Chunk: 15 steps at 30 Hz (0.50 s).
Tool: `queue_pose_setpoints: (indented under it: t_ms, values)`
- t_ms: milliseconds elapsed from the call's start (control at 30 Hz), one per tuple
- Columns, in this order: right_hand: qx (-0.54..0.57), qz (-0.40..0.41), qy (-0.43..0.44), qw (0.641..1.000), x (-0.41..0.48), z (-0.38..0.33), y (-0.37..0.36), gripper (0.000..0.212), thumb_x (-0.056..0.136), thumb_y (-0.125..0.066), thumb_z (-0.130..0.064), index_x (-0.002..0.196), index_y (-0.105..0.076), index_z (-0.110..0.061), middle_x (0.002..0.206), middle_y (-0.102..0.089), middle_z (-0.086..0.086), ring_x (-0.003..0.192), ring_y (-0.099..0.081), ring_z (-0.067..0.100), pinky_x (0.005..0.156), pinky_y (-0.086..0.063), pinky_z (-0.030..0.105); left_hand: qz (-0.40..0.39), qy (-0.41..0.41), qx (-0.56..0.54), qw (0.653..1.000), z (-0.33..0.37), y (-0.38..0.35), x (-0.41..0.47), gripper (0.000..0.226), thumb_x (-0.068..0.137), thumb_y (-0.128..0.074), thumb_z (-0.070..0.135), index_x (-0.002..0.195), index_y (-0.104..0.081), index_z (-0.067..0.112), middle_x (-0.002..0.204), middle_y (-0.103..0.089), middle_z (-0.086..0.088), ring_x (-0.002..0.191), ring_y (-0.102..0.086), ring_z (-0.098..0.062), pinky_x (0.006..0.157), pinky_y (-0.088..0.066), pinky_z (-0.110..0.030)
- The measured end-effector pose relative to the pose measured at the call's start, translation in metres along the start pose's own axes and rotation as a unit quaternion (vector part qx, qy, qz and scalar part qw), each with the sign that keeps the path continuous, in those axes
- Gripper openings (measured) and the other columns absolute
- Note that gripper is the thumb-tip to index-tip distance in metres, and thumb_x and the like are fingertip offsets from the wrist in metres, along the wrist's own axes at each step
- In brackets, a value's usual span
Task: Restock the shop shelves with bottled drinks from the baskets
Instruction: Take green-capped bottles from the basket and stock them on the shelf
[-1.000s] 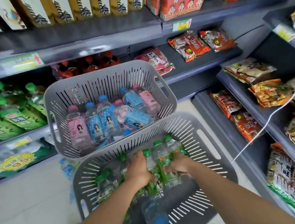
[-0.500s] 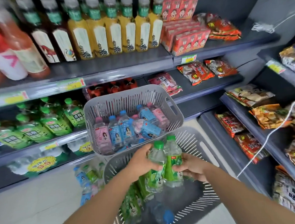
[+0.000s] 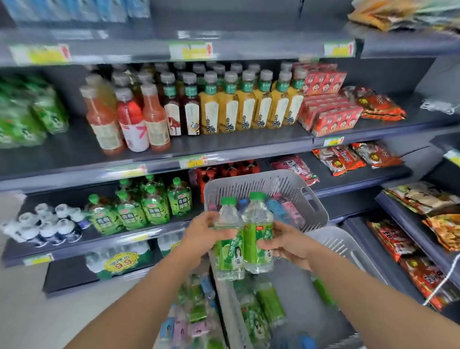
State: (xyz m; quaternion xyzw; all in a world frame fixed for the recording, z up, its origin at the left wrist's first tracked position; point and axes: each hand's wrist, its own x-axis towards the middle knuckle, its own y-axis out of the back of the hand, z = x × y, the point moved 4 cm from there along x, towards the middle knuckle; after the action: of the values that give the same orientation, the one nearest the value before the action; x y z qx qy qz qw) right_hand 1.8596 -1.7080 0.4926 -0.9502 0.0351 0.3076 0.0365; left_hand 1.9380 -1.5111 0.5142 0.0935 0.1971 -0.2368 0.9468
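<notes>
Two green-capped bottles are held upright, side by side and touching. The left bottle [image 3: 228, 246] is grasped by the left hand [image 3: 203, 238], whose fingers [image 3: 212, 217] are curled round its shoulder and upper label. The right bottle [image 3: 256, 227] is grasped by the right hand [image 3: 288, 245], whose fingers [image 3: 266, 244] are wrapped over its green label.

Directly below the fingers, the near basket [image 3: 341, 241] is seen, with more green-labelled bottles [image 3: 269, 303] lying in it. Just beyond the fingertips, the far basket [image 3: 262, 181] is placed, and blue- and pink-labelled bottles [image 3: 281, 209] are stood inside it.

To the left of the left fingers and further back, a lower shelf [image 3: 72, 246] is stocked with green-capped drinks [image 3: 143, 208], and white-capped bottles [image 3: 45, 224] are set beside them. Below and left of the fingers, a blurred heap of bottles [image 3: 191, 323] is seen on the floor just beside the near basket. Well above the fingers, orange, red and yellow bottles [image 3: 229, 105] are lined up on a higher shelf. To the right of the right fingers, snack packets [image 3: 388, 240] are laid on side shelves.
</notes>
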Motion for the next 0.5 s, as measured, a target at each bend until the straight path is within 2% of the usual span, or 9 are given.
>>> queue_pose_setpoints:
  t_ms: [67, 100, 167, 233, 300, 367, 433, 467, 500]
  values:
    - [-0.017, -0.002, 0.022, 1.0, 0.005, -0.018, -0.033, 0.062, 0.07, -0.081, -0.006, 0.123, -0.051, -0.021, 0.118, -0.066, -0.001, 0.108, -0.061, 0.022, 0.094, -0.043, 0.038, 0.031, 0.0, -0.018, 0.999, 0.006, 0.035, -0.01, 0.062, 0.069, -0.086, 0.02, 0.122, -0.053, 0.015, 0.122, -0.059, 0.001, 0.11, -0.058, -0.021, 0.093, -0.05, -0.041]
    - [-0.024, -0.005, 0.033, 0.999, 0.007, -0.026, -0.049, 0.063, 0.071, -0.08, -0.006, 0.125, -0.052, -0.019, 0.118, -0.066, -0.001, 0.108, -0.061, 0.023, 0.095, -0.044, 0.038, 0.043, -0.001, -0.027, 0.999, 0.008, 0.053, -0.017, 0.061, 0.07, -0.085, 0.018, 0.122, -0.052, 0.016, 0.121, -0.056, 0.003, 0.111, -0.056, -0.021, 0.092, -0.05, -0.041]
    - [-0.03, -0.012, 0.047, 0.998, 0.013, -0.041, -0.083, 0.059, 0.072, -0.079, -0.005, 0.123, -0.053, -0.017, 0.117, -0.066, -0.002, 0.114, -0.061, 0.025, 0.106, -0.042, 0.044, 0.07, -0.008, -0.042, 0.997, 0.011, 0.09, -0.03, 0.066, 0.072, -0.083, 0.017, 0.129, -0.05, 0.015, 0.124, -0.053, 0.0, 0.113, -0.054, -0.022, 0.088, -0.049, -0.039]
    - [-0.03, -0.022, 0.057, 0.998, 0.017, -0.054, -0.112, 0.055, 0.073, -0.078, -0.003, 0.12, -0.049, -0.01, 0.118, -0.061, -0.006, 0.119, -0.057, 0.025, 0.11, -0.038, 0.047, 0.088, -0.017, -0.057, 0.994, 0.013, 0.124, -0.042, 0.072, 0.073, -0.083, 0.018, 0.135, -0.047, 0.015, 0.129, -0.051, -0.004, 0.114, -0.053, -0.024, 0.088, -0.049, -0.039]
    - [-0.03, -0.043, 0.066, 0.996, 0.024, -0.068, -0.147, 0.065, 0.068, -0.081, -0.006, 0.122, -0.045, -0.011, 0.123, -0.056, -0.005, 0.12, -0.053, 0.022, 0.11, -0.038, 0.044, 0.109, -0.03, -0.07, 0.991, 0.014, 0.163, -0.056, 0.076, 0.073, -0.082, 0.018, 0.139, -0.044, 0.014, 0.132, -0.049, -0.006, 0.115, -0.053, -0.026, 0.087, -0.049, -0.039]
    - [-0.046, -0.053, 0.078, 0.994, 0.033, -0.082, -0.182, 0.091, 0.054, -0.087, -0.017, 0.134, -0.043, -0.013, 0.133, -0.055, 0.001, 0.121, -0.054, 0.022, 0.108, -0.041, 0.042, 0.131, -0.039, -0.086, 0.987, 0.015, 0.202, -0.07, 0.076, 0.073, -0.082, 0.017, 0.139, -0.044, 0.013, 0.133, -0.05, -0.006, 0.113, -0.055, -0.026, 0.088, -0.051, -0.041]
    - [-0.06, -0.059, 0.091, 0.992, 0.041, -0.095, -0.218, 0.107, 0.042, -0.093, -0.028, 0.136, -0.045, -0.017, 0.135, -0.055, 0.0, 0.12, -0.057, 0.022, 0.105, -0.044, 0.042, 0.153, -0.041, -0.094, 0.983, 0.014, 0.24, -0.084, 0.072, 0.071, -0.084, 0.017, 0.134, -0.049, 0.014, 0.128, -0.055, -0.004, 0.109, -0.059, -0.025, 0.09, -0.053, -0.044]
    - [-0.071, -0.063, 0.091, 0.991, 0.045, -0.102, -0.236, 0.106, 0.038, -0.096, -0.032, 0.133, -0.049, -0.019, 0.134, -0.056, 0.0, 0.119, -0.057, 0.021, 0.105, -0.045, 0.043, 0.16, -0.041, -0.098, 0.981, 0.013, 0.258, -0.09, 0.067, 0.07, -0.084, 0.018, 0.129, -0.052, 0.016, 0.123, -0.059, -0.003, 0.107, -0.061, -0.026, 0.092, -0.053, -0.047]
    - [-0.077, -0.071, 0.097, 0.99, 0.049, -0.109, -0.254, 0.094, 0.042, -0.096, -0.031, 0.125, -0.053, -0.021, 0.133, -0.058, 0.0, 0.117, -0.058, 0.021, 0.105, -0.045, 0.044, 0.165, -0.039, -0.101, 0.98, 0.012, 0.276, -0.096, 0.062, 0.069, -0.085, 0.017, 0.123, -0.056, 0.017, 0.119, -0.063, -0.003, 0.105, -0.063, -0.027, 0.093, -0.052, -0.05]
